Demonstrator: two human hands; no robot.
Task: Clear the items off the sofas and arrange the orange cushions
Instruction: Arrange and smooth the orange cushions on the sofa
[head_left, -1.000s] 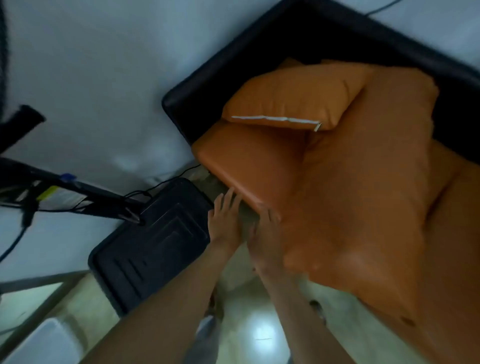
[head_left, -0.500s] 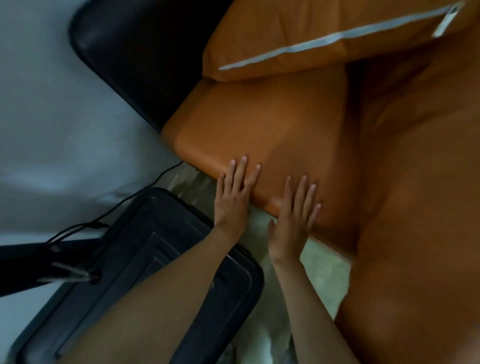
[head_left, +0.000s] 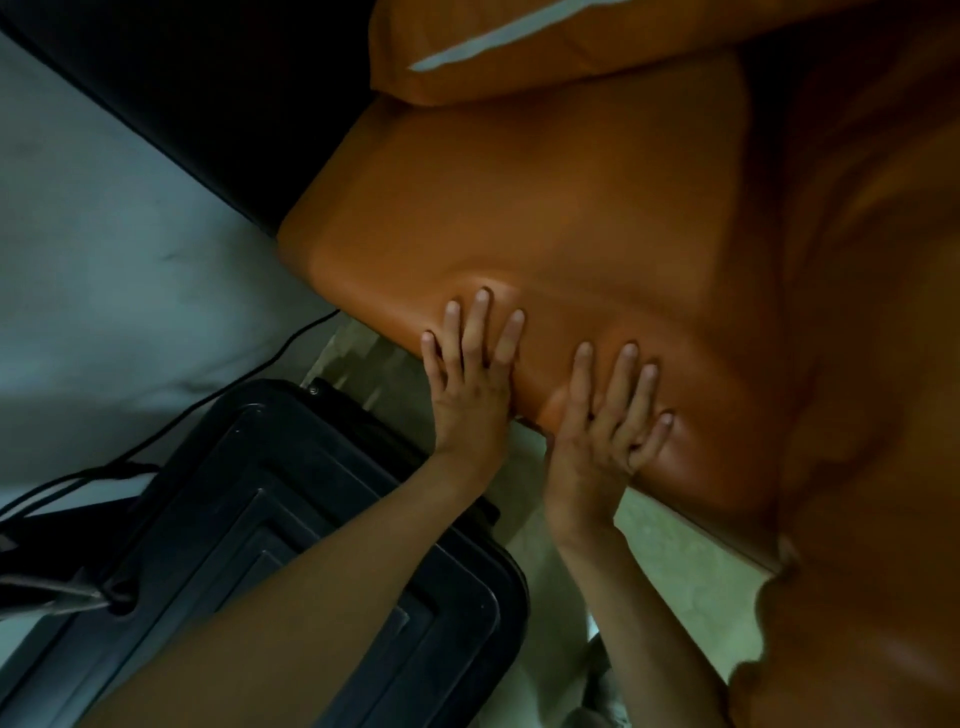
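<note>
An orange seat cushion (head_left: 545, 208) lies on the black sofa (head_left: 208, 93), its front edge jutting toward me. My left hand (head_left: 470, 374) presses flat on that edge with straight, spread fingers, denting the cover. Beside it, my right hand (head_left: 608, 421) presses the same edge, fingers also spread. An orange pillow with a white stripe (head_left: 519, 47) rests at the back of the cushion. A second orange cushion (head_left: 872, 364) fills the right side, blurred and close to the camera.
A black hard case (head_left: 291, 545) lies on the floor just left of my arms. A black cable (head_left: 218, 395) runs over it toward the sofa. A pale wall (head_left: 104, 260) is at left, and light floor tiles (head_left: 675, 551) show under the cushion edge.
The camera has moved closer to the seat cushion. Both hands have slid further onto its front edge and now press into it, denting the cover.
</note>
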